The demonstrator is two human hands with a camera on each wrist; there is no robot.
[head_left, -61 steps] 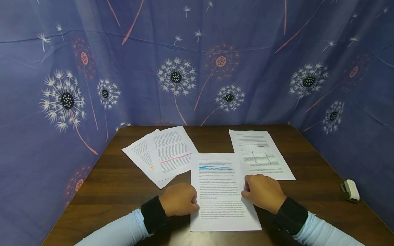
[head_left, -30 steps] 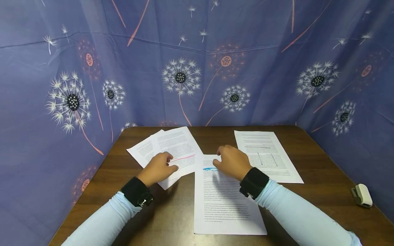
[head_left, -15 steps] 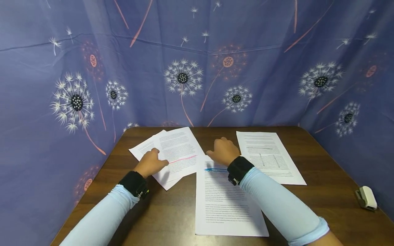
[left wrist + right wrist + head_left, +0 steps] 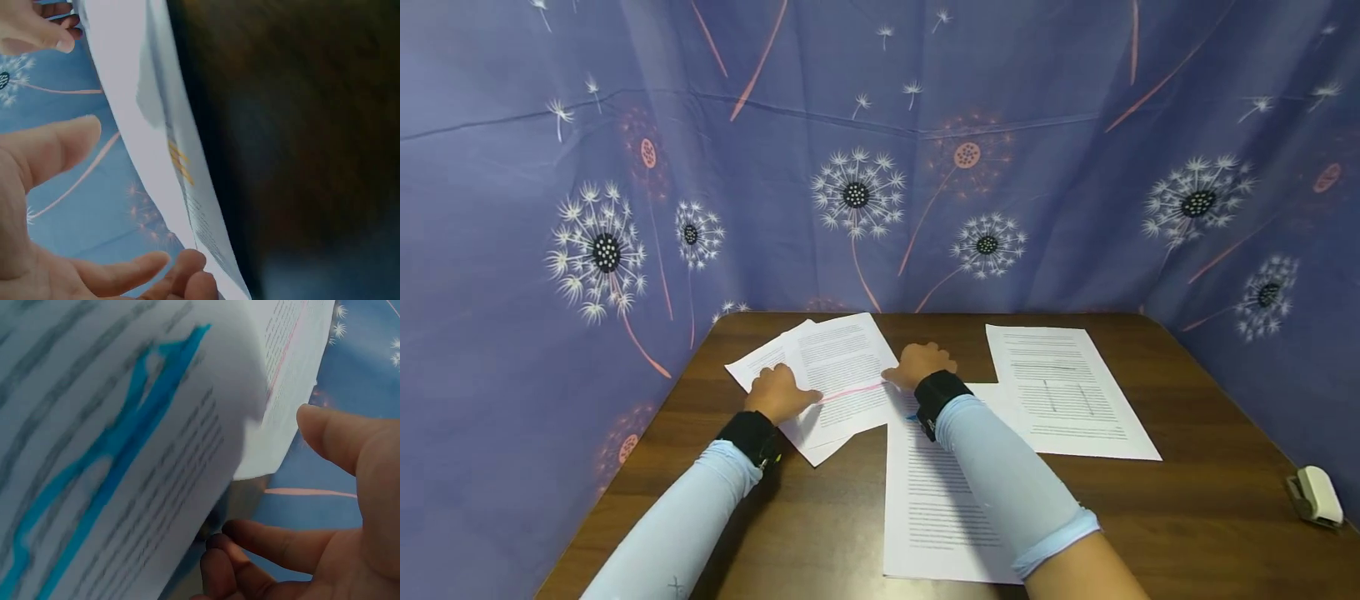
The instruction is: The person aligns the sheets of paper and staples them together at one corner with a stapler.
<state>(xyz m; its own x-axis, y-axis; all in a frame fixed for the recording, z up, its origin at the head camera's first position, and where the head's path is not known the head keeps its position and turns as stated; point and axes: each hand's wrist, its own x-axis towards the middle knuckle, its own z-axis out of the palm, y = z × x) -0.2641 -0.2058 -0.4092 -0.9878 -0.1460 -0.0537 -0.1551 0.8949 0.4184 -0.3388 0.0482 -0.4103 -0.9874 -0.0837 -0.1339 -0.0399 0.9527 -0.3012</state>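
The head view looks forward and down on papers [image 4: 838,350] that both wrist views show close up.

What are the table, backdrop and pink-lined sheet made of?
Pink-lined sheet: apparently matt white paper, thin-edged and printed.
Table: brown wood or wood-look laminate, showing grain and a slight sheen.
Backdrop: probably matt cloth, judging by its creases.

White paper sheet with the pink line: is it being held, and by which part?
Neither the left hand nor the right hand visibly grips the sheet; both thumbs stand apart from the fingers. Whether either touches it is unclear.
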